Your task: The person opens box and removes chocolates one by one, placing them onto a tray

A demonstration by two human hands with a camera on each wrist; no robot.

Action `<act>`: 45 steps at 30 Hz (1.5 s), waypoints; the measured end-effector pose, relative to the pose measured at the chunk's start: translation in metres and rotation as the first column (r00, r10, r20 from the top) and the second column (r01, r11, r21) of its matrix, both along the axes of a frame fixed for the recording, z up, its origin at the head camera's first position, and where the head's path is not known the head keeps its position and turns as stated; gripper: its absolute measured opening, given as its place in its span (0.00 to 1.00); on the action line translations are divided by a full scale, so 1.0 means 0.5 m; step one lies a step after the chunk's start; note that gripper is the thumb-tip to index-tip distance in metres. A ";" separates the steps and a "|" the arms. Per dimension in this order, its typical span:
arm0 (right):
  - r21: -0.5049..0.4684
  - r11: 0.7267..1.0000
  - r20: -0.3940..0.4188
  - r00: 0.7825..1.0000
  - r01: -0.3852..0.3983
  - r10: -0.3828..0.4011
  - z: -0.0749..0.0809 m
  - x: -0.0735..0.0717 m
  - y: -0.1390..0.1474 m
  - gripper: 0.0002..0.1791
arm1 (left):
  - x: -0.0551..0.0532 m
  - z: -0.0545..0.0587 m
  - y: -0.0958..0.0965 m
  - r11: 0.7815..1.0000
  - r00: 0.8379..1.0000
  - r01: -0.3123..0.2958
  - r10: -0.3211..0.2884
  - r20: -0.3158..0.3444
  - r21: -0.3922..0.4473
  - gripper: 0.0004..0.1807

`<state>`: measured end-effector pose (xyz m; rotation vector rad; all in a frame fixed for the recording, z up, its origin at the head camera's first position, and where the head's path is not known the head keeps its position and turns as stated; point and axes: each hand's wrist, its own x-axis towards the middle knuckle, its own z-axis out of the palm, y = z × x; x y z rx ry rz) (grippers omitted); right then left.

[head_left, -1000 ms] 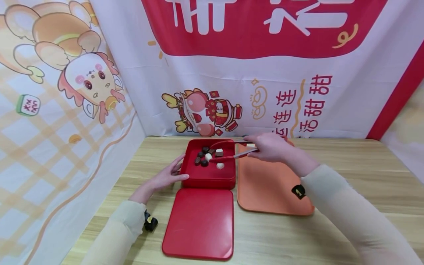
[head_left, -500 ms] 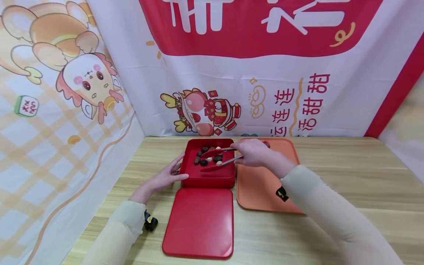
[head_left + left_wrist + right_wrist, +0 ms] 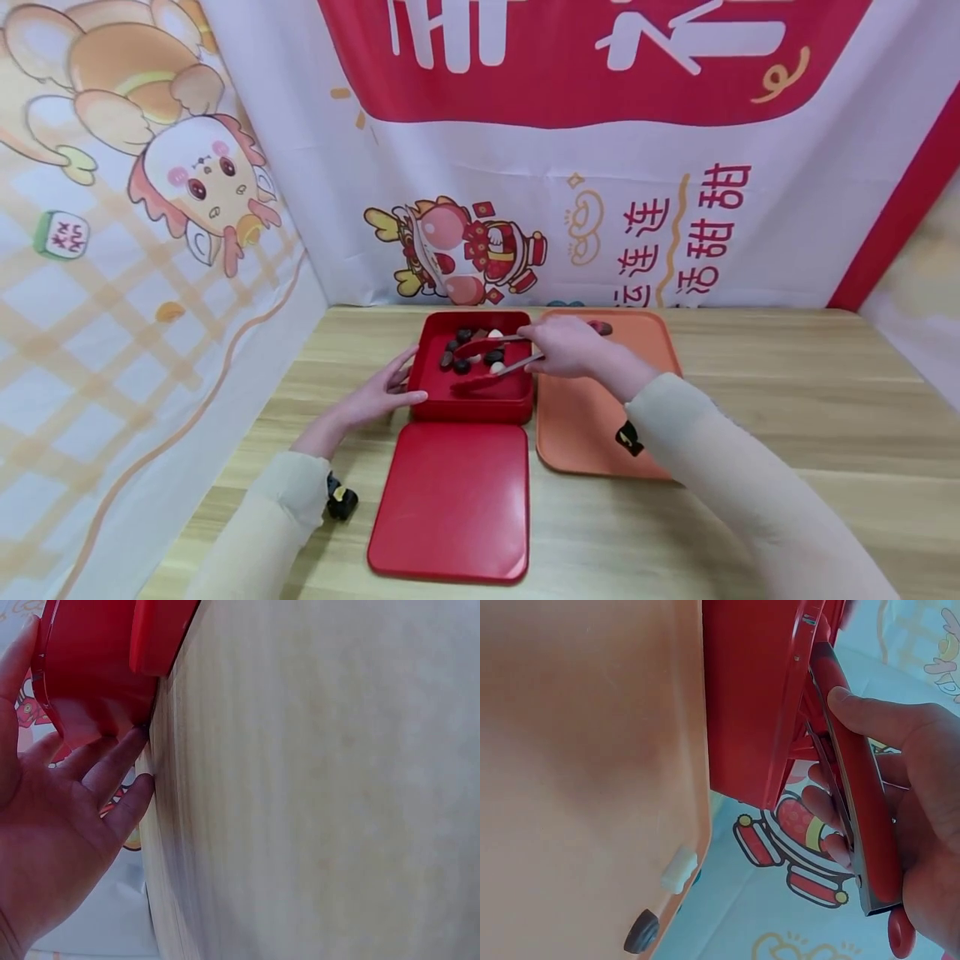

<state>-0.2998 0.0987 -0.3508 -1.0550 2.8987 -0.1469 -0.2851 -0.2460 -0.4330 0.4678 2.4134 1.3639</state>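
In the head view, my right hand [image 3: 566, 343] holds red-and-metal tongs [image 3: 862, 802] over the open red box [image 3: 472, 408]. The tongs' red tips are spread apart above several dark and white chocolates [image 3: 462, 366]. One dark chocolate [image 3: 493, 357] lies between the tong arms. I see no piece pinched by them, though the arms hide part of the box. My left hand [image 3: 375, 400] lies against the box's left side, thumb on its front corner. In the left wrist view, the fingers [image 3: 112, 769] extend along the box wall.
An orange tray [image 3: 585, 433] stands right of the box. A white piece [image 3: 679, 870] and a dark piece [image 3: 642, 931] sit near its back edge. The red lid [image 3: 450, 504] lies in front of the box. A printed cloth [image 3: 465, 150] hangs behind the wooden table.
My right hand moved left and slightly down, and the tongs reach farther over the box. A dark chocolate now shows beside the white ones. My left hand stayed in place.
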 end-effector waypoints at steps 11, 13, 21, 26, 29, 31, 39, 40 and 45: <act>0.003 1.000 0.012 1.000 0.002 -0.002 -0.005 0.005 0.003 0.28 | 0.000 -0.006 0.002 1.000 1.000 -0.014 0.014 0.017 0.003 0.49; 0.008 1.000 0.019 1.000 0.000 0.000 -0.007 0.005 0.003 0.28 | 0.001 -0.006 0.002 1.000 1.000 -0.012 0.012 0.014 0.000 0.49; 0.002 1.000 0.036 0.999 -0.015 0.015 -0.013 0.003 0.002 0.23 | 0.002 -0.007 0.000 1.000 1.000 -0.013 0.013 0.007 -0.019 0.50; -0.002 1.000 0.045 0.999 -0.026 0.026 -0.015 0.002 0.002 0.22 | 0.005 -0.006 -0.001 1.000 1.000 -0.012 0.012 -0.002 -0.018 0.49; 0.001 1.000 0.043 0.999 -0.019 0.019 -0.016 0.000 0.003 0.23 | 0.005 -0.004 0.000 1.000 1.000 -0.013 0.013 0.004 -0.015 0.49; 0.001 1.000 0.046 0.999 -0.011 0.011 -0.016 -0.001 0.004 0.24 | 0.003 -0.003 0.001 1.000 1.000 -0.012 0.012 0.012 -0.012 0.49; -0.014 1.000 0.030 0.999 -0.017 0.017 -0.007 -0.009 0.006 0.23 | -0.006 0.003 0.002 0.999 1.000 -0.028 0.028 0.001 -0.017 0.47; -0.015 1.000 0.032 0.999 -0.017 0.018 -0.007 -0.009 0.007 0.23 | -0.006 0.003 0.002 0.999 1.000 -0.029 0.029 0.003 -0.017 0.47; -0.027 1.000 0.054 0.998 -0.014 0.015 -0.016 -0.006 0.010 0.24 | 0.000 0.001 0.003 1.000 1.000 -0.015 0.015 0.013 -0.007 0.49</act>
